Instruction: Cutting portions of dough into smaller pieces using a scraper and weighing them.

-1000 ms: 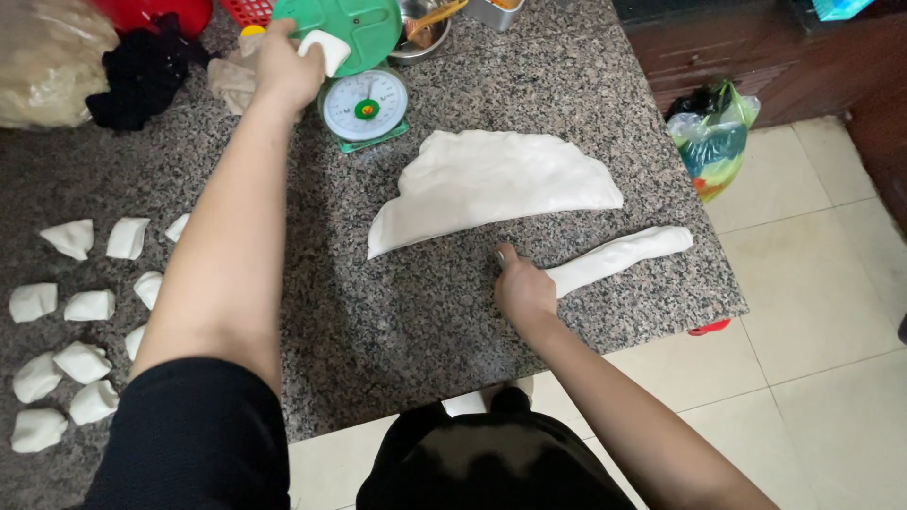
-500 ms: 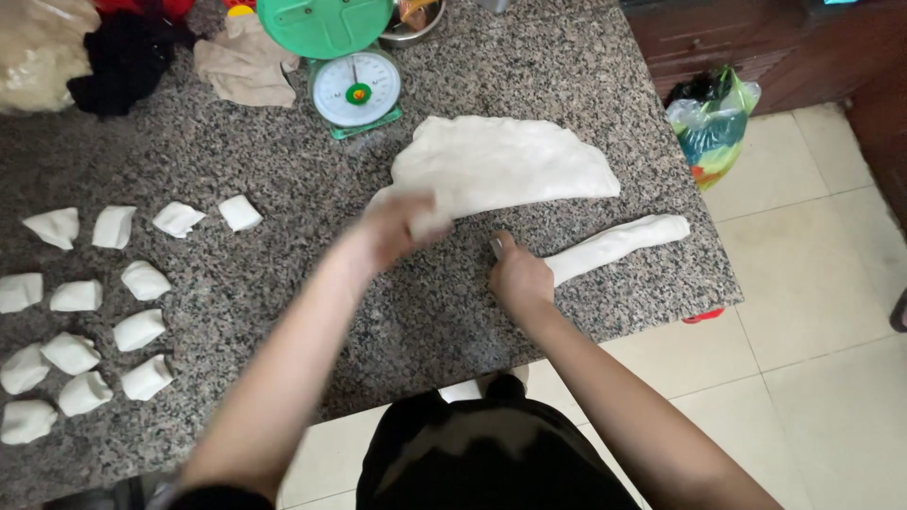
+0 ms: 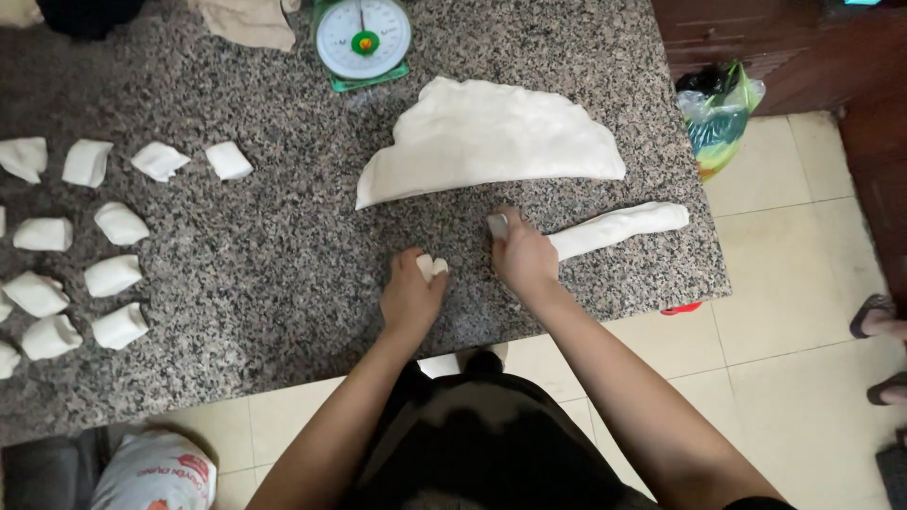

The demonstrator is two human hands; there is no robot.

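Dough rope (image 3: 619,228) end under right hand (image 3: 522,260)

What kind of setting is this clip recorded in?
Probably a home or small-shop kitchen used for dough work: a speckled granite counter holds a large dough slab, rows of cut dough pieces and a green dial scale, above a tiled floor.
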